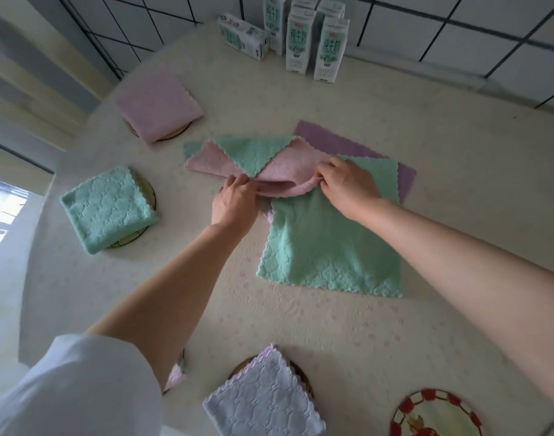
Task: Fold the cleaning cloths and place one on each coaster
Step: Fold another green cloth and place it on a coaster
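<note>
A pink cloth (278,174) lies in the table's middle over a pile of loose cloths. My left hand (234,201) pinches its near left edge and my right hand (348,184) pinches its near right edge, the edge lifted between them. Under it lie a green cloth (329,247) spread flat, another green cloth (253,149) and a purple cloth (332,140). Folded cloths rest on coasters: a pink one (157,105) at far left, a green one (107,207) at left, a pale lilac one (264,401) at the near edge. A red-rimmed coaster (439,413) at near right is bare.
Several milk cartons (313,39) stand at the table's far edge against a tiled wall, one lying on its side (242,36). A small pink folded cloth (175,374) shows partly behind my left forearm. The table (458,152) has a pale flowered covering.
</note>
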### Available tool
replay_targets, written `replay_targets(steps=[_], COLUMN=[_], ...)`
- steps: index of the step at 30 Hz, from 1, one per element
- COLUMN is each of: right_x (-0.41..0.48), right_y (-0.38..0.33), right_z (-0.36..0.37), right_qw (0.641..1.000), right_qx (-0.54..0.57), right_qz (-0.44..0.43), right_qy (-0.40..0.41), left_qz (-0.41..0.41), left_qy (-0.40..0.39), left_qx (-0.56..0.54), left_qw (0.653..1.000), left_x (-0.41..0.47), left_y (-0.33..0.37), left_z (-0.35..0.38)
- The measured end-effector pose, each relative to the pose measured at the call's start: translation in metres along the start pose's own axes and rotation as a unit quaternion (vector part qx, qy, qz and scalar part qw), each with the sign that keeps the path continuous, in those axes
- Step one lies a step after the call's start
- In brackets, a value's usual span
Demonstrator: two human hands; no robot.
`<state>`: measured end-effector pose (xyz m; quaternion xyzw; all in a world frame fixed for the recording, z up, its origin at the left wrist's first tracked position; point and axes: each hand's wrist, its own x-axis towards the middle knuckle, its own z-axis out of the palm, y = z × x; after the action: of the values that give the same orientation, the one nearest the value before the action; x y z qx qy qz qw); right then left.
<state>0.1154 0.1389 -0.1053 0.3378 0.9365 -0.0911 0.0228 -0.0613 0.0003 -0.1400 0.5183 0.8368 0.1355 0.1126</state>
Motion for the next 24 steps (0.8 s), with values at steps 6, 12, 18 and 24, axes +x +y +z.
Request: replay_targets(steps=[6,12,18,24], right_x=[0.016,0.015,-0.030,-0.083], right_y=[-0.012,-0.026,-0.012,0.011], right_z=[-0.038,-0.095,-0.126,-0.139], right_qw=[0.987,0.939,0.953,0.951], right_qx=[0.110,0.296,0.267,0.217], right_qz=[0.069,0.082,0.030,0.020], right_qy=[0.094,0.156,0.137,0.221], left_qz=[-0.053,-0.029,0.061,0.172], left_qy=[0.027,0.054,-0.027,0.073], left_qx=[-0.069,-0.146,-0.114,-0.048], left_qw=[0.996,0.987,0.991,0.981], left_x=[0.017,0.028,0.010,-0.017], left_y=[-0.007,0.011,0.014,0.039], left_z=[-0.049,-0.121,-0.164,-0.179])
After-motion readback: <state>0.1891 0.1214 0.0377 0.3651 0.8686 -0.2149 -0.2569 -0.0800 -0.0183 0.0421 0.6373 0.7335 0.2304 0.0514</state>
